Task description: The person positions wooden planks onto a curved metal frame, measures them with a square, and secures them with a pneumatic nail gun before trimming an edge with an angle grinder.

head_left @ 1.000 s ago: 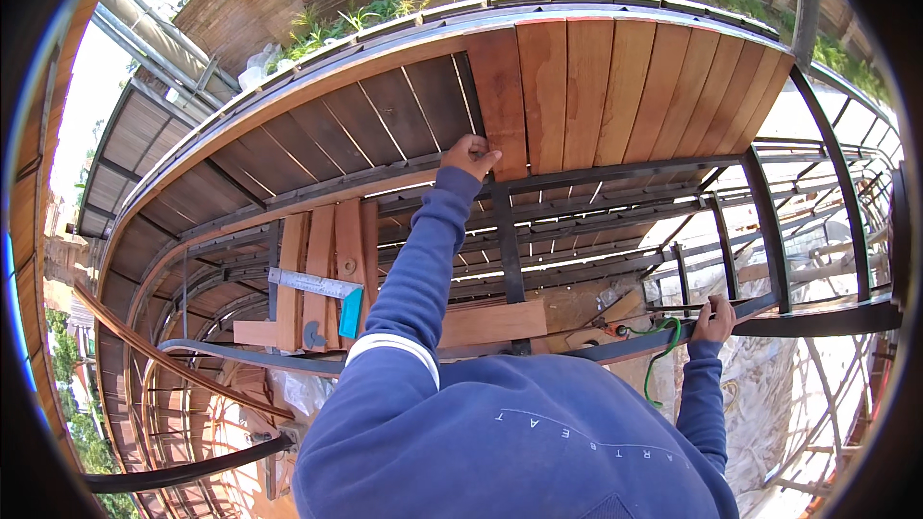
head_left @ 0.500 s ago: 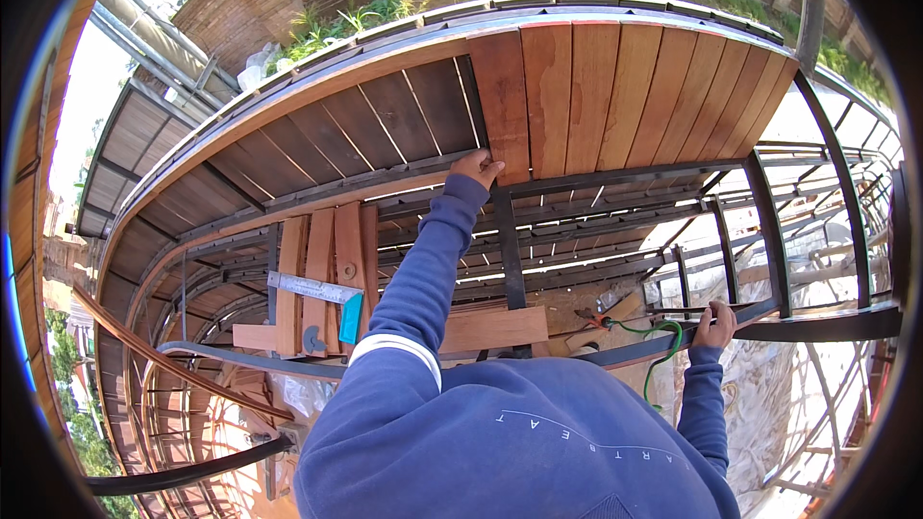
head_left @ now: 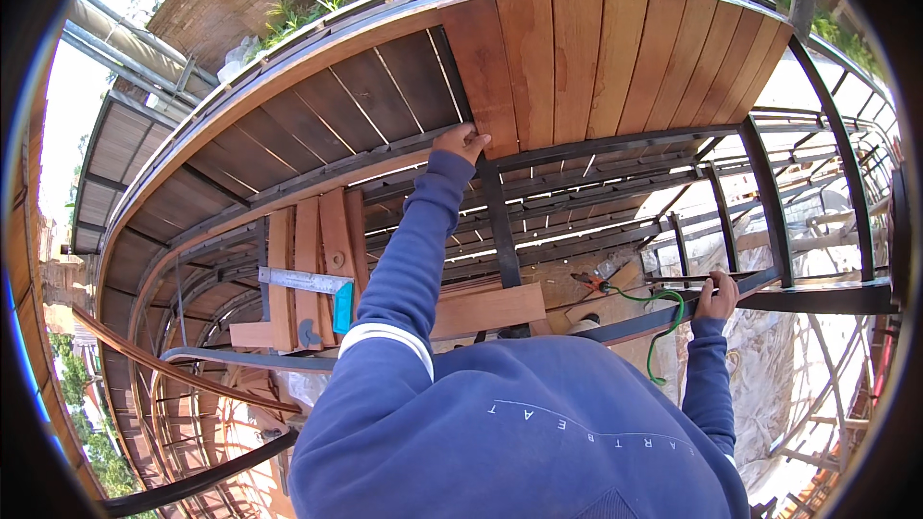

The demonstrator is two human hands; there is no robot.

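My left hand [head_left: 462, 141] reaches forward to the lower left corner of a reddish-brown wooden plank [head_left: 479, 72]. Its fingers are bent and pinched against that corner, beside the dark frame bar. This plank is the leftmost of a row of lighter wooden planks [head_left: 577, 62] laid side by side on a curved frame. To its left, dark boards with bright gaps show through the open frame. At the right, my right hand [head_left: 716, 296] is closed round the curved dark metal rail [head_left: 760, 281] near my body.
Left of my arm, loose planks [head_left: 308, 274] lie with a try square [head_left: 310, 283] with a teal handle on them. Red-handled pliers [head_left: 588, 281] and a green cord [head_left: 663, 351] lie near the right rail. Dark upright bars [head_left: 766, 202] stand at the right.
The whole view has shifted, so the planks and frame sit slightly higher and further left. Both hands stay at the same places on the plank corner and the rail.
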